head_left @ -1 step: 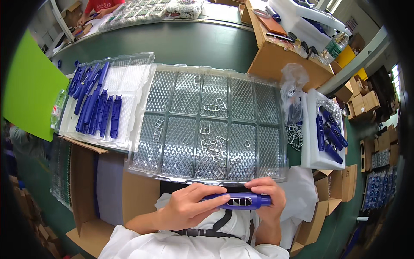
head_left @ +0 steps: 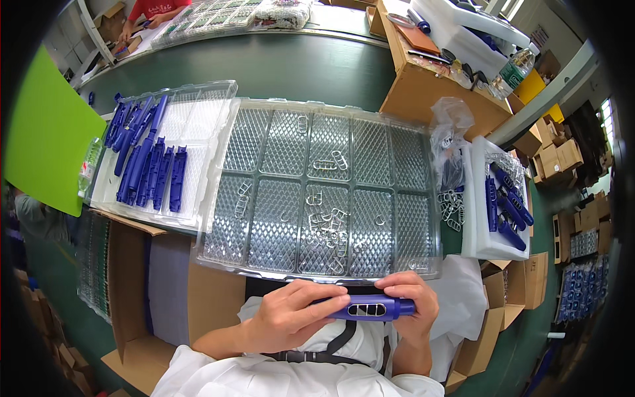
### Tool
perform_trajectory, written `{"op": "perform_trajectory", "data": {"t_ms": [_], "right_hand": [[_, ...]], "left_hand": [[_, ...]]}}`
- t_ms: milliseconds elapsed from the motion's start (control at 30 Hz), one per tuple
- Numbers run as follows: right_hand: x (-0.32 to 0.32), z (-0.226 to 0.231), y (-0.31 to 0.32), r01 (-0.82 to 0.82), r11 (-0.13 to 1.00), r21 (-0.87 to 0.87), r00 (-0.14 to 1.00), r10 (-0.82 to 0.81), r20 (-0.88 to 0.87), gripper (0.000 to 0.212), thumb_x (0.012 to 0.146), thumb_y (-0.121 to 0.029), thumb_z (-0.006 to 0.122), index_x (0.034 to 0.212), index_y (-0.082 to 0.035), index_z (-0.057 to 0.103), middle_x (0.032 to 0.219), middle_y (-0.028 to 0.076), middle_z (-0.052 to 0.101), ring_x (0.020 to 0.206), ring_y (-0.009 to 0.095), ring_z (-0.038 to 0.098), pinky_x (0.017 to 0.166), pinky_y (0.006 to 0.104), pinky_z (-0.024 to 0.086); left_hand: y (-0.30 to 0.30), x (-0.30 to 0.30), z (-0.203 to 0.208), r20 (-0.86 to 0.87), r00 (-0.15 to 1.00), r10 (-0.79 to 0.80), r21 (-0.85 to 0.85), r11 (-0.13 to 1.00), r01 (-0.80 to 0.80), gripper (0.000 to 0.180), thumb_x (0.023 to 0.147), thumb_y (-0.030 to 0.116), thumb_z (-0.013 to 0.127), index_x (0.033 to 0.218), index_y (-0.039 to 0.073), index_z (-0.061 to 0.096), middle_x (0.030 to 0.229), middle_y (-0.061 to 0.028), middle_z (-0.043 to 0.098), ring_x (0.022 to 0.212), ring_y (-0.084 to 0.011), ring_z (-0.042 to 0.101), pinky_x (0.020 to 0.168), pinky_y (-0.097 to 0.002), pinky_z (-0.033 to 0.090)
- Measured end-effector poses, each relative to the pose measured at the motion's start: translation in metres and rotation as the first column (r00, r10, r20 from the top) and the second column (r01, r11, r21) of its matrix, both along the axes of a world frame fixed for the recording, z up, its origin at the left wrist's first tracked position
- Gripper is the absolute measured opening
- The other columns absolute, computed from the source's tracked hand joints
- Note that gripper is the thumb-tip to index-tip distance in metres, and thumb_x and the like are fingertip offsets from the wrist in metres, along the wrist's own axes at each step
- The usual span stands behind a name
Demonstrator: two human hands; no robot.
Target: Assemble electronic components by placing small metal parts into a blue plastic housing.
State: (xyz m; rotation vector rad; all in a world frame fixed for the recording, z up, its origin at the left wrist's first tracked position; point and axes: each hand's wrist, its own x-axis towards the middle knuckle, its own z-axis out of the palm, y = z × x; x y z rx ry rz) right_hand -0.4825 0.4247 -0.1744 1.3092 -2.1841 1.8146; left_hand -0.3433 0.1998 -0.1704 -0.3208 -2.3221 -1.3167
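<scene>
Close to my chest, both hands hold a blue plastic handle piece (head_left: 370, 308) with a slotted window facing up. My left hand (head_left: 288, 316) wraps its left end, thumb along the top. My right hand (head_left: 415, 303) grips its right end. Just beyond my hands lies a large clear compartment tray (head_left: 284, 142) holding several small clear plastic clips (head_left: 327, 225), most of them in its middle cells.
A clear tray (head_left: 198, 126) at the left carries several blue pieces (head_left: 149, 165). A white tray (head_left: 479, 238) at the right holds more blue pieces (head_left: 506, 205), beside a bag of clips (head_left: 450, 139). An open cardboard box (head_left: 126, 278) sits lower left. Another person (head_left: 155, 8) works far back.
</scene>
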Motion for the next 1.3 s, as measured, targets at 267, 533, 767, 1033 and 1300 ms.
{"op": "perform_trajectory", "data": {"t_ms": [267, 533, 767, 1033, 1300], "right_hand": [[-0.006, -0.005, -0.008, -0.017, 1.0, 0.009, 1.0, 0.017, -0.012, 0.032, 0.073, 0.003, 0.083, 0.101, -0.003, 0.07, 0.1, 0.016, 0.078, 0.087, 0.029, 0.076, 0.075, 0.0349, 0.059], [-0.003, -0.008, -0.01, -0.013, 0.999, 0.032, 0.995, 0.01, 0.102, 0.03, 0.075, 0.003, 0.083, 0.102, -0.001, 0.07, 0.098, 0.016, 0.078, 0.087, 0.028, 0.076, 0.075, 0.0342, 0.059], [0.0, -0.009, -0.009, -0.044, 0.999, 0.03, 0.983, 0.037, 0.181, 0.028, 0.077, 0.006, 0.081, 0.102, 0.0, 0.07, 0.096, 0.017, 0.078, 0.087, 0.028, 0.077, 0.076, 0.034, 0.06], [0.009, -0.007, 0.0, -0.079, 0.996, -0.049, 0.856, 0.093, 0.509, 0.038, 0.079, 0.014, 0.07, 0.116, 0.004, 0.066, 0.106, 0.02, 0.076, 0.097, 0.029, 0.076, 0.086, 0.0363, 0.061], [0.019, 0.011, -0.01, -0.178, 0.934, -0.311, 0.536, 0.357, 0.765, 0.069, 0.094, 0.001, 0.068, 0.155, 0.011, 0.038, 0.144, 0.032, 0.059, 0.129, 0.035, 0.065, 0.113, 0.0464, 0.049]], "left_hand": [[0.001, 0.003, -0.005, 0.016, 0.998, 0.061, 0.072, 0.995, -0.062, 0.064, 0.075, 0.0, 0.087, 0.135, -0.001, 0.065, 0.124, -0.0153, 0.073, 0.103, -0.031, 0.073, 0.085, -0.039, 0.059], [-0.002, 0.006, -0.003, 0.099, 0.994, 0.043, 0.093, 0.994, -0.052, 0.067, 0.075, -0.003, 0.089, 0.137, 0.001, 0.064, 0.127, -0.0156, 0.074, 0.106, -0.0298, 0.074, 0.088, -0.0382, 0.06], [-0.004, 0.001, -0.003, 0.196, 0.978, -0.071, 0.26, 0.965, 0.018, 0.054, 0.088, 0.008, 0.083, 0.137, -0.003, 0.063, 0.121, -0.0185, 0.074, 0.101, -0.0319, 0.075, 0.086, -0.037, 0.06], [-0.007, 0.003, -0.005, 0.403, 0.842, -0.358, 0.509, 0.852, 0.118, 0.049, 0.1, 0.013, 0.073, 0.145, 0.0, 0.06, 0.12, -0.0155, 0.073, 0.1, -0.02, 0.074, 0.088, -0.0303, 0.058], [0.023, 0.009, -0.011, 0.394, 0.756, -0.523, 0.883, 0.445, -0.152, 0.06, 0.102, 0.009, 0.073, 0.154, -0.002, 0.046, 0.136, -0.0108, 0.063, 0.119, -0.0135, 0.063, 0.098, -0.0294, 0.055]]}}
